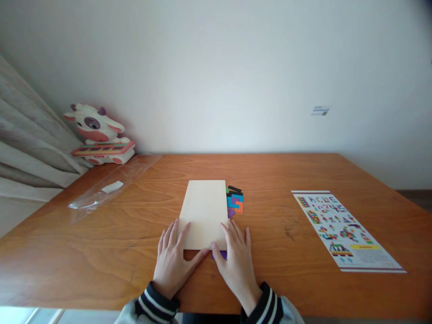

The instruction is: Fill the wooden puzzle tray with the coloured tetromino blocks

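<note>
A plain cream board [204, 211] lies on the wooden table in front of me. My left hand [173, 261] rests with fingers spread on its lower left edge, the thumb along the near edge. On the lower right side is my right hand [236, 261], fingers apart, its thumb at the near edge. Colourful flat puzzle pieces [235, 201] in blue, orange, purple, green and black stick out from under the board's right side. A purple piece [219, 255] shows at the near edge beside my right thumb. Whatever else lies under the board is hidden.
On the wooden table [270, 288], a printed pattern sheet [347, 229] lies at the right. A clear plastic bag [101, 193] with a white label lies at the left. Behind it stands a cow-shaped toy keyboard [103, 135], near a curtain [30, 148].
</note>
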Tool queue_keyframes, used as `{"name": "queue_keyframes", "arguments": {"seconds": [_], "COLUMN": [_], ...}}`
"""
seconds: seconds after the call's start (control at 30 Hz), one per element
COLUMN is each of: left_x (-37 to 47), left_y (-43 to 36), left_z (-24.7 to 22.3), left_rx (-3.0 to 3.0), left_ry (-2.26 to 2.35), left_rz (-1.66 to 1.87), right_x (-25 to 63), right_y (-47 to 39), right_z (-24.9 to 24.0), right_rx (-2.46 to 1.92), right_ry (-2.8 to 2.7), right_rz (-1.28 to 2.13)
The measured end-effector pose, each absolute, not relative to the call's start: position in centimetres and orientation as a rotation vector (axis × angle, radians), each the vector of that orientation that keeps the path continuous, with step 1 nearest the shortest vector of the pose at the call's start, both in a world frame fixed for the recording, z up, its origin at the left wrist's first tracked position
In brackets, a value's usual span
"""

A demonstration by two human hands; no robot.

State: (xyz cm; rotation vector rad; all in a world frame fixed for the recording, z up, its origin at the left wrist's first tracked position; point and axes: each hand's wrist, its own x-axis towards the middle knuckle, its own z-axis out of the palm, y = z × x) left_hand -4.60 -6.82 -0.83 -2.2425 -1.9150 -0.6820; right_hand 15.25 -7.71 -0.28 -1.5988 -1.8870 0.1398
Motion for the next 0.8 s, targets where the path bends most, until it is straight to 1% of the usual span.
{"name": "queue_keyframes", "arguments": {"seconds": [0.13,0.27,0.37,0.47,0.57,0.8], "left_x": [-5.0,-4.9,-3.7,-1.3,1.3,3.9], "left_y": [-6.8,-6.9,-7.3,-7.9,-8.3,-8.4], "left_z": [-0.6,0.3,1.3,1.8,1.8,1.3], "left_rx": [-2.295,-2.359,-2.455,-2.534,-2.633,-2.736], "left_ry": [-1.922,-1.901,-1.818,-1.74,-1.628,-1.463], "left_rz": [-0.815,-1.034,-1.132,-1.194,-1.148,-0.887], "right_x": [15.5,15.7,16.2,17.8,20.8,28.8], "right_y": [-7.7,-8.0,-8.4,-8.8,-9.7,-13.2], "right_z": [-0.1,0.4,0.9,1.1,1.1,0.6], "right_rx": [-1.547,-1.377,-1.268,-1.278,-1.364,-1.528], "right_ry": [-1.758,-1.548,-1.35,-1.127,-0.92,-0.798], "right_rz": [0.219,0.36,0.491,0.567,0.576,0.463]}}
